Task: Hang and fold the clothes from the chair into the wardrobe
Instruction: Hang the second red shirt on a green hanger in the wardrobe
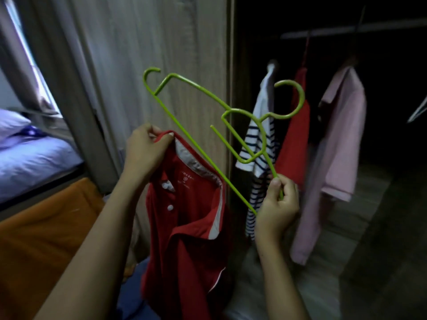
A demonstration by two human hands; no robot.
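Left hand (143, 153), centre left of frame: thumb and fingers pinching the collar of red polo shirt (184, 239), held up with placket and buttons facing the camera, body hanging to the lower edge.

Right hand (277, 204), right of centre: curled round the lower end of green hanger (231, 185), thumb pressed along a rod.

Hanger long axis: diagonal, upper left to lower right, long bar passing just behind the collar's right side, hook at upper right toward the wardrobe (381, 192). Not yet inside the shirt.

Judged next: one hanger shoulder fed down through the neck opening, carried by the right hand, with the left hand nearer the opening to spread it.

Right half, dim: rail (346, 31) with striped shirt (258, 139), red garment (295, 146) and pink shirt (339, 146) already hung.

Behind the hanger: wardrobe door (161, 42).

Lower left: orange cloth (46, 227).

Left edge: bed (30, 162) in lilac sheet.
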